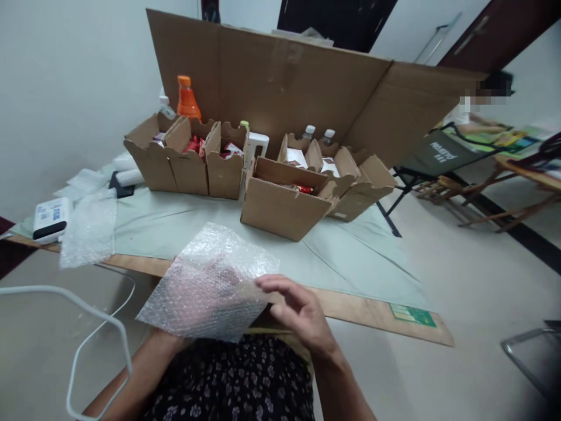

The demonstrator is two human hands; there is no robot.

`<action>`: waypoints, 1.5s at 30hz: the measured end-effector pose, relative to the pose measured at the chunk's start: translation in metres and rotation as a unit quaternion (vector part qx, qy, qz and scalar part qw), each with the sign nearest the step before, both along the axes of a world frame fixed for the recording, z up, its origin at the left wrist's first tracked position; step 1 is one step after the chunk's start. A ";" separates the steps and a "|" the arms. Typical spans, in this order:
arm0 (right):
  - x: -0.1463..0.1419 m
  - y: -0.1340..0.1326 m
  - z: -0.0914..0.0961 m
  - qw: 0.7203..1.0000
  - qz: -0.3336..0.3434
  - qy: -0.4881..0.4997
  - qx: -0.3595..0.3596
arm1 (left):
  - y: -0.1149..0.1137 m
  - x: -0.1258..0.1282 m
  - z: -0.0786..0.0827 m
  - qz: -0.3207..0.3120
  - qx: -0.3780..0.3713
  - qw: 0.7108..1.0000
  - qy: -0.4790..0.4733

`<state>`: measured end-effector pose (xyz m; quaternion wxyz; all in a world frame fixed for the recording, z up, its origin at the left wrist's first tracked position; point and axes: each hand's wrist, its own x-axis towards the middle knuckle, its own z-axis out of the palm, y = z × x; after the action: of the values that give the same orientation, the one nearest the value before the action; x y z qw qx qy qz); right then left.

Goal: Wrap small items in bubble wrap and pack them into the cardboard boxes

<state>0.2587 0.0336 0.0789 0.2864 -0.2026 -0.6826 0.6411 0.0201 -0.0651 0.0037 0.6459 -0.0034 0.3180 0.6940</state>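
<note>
A clear bubble wrap piece (214, 286) hangs in front of me over the table's near edge. My left hand (193, 304) is behind or inside it, holding it up; its fingers show only as a blur through the plastic. At the right edge of the wrap is my right hand (302, 313), with fingers partly bent and thumb apart. Its fingertips are at the plastic, and I cannot tell whether they touch it. Another bubble wrap piece (90, 228) lies at the table's left end, beside a white box-shaped device (51, 219) with a dark front.
Several cardboard bins (280, 204) stand on the green-covered table (350, 251), with red packets and white boxes inside. Behind them are an orange bottle (187, 99) and a tall cardboard screen (307, 76). A white tube (123, 345) bends at lower left. Another person (464, 114) is at far right.
</note>
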 end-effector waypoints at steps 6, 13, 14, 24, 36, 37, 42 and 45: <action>0.009 -0.019 -0.045 0.986 -0.075 -0.064 -0.138 | -0.003 0.008 0.018 0.062 0.002 0.995 0.079; -0.027 -0.009 -0.060 0.974 -0.153 0.011 -0.165 | -0.016 -0.011 0.025 0.055 0.024 0.990 0.127; -0.031 -0.001 -0.057 0.976 -0.153 0.007 -0.152 | -0.020 -0.018 0.026 0.044 0.019 0.990 0.136; -0.116 0.102 -0.052 0.995 -0.083 -0.047 0.014 | 0.014 -0.070 0.030 0.055 -0.119 0.906 0.403; -0.107 0.114 -0.097 0.993 -0.048 -0.097 0.036 | 0.030 -0.095 -0.007 0.088 -0.180 0.793 0.575; -0.111 0.113 -0.096 0.991 -0.054 -0.109 0.060 | 0.033 -0.095 -0.007 0.092 -0.182 0.778 0.594; -0.106 0.107 -0.086 0.966 -0.098 -0.163 0.176 | 0.036 -0.097 0.003 0.074 -0.238 0.726 0.641; -0.072 0.095 -0.085 0.945 -0.070 -0.176 0.266 | 0.020 -0.096 0.008 0.061 -0.234 0.762 0.601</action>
<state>0.1868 0.1284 -0.0064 0.2495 -0.2760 -0.8521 0.3681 -0.0755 -0.0451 0.0112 0.2580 0.2439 0.7925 0.4959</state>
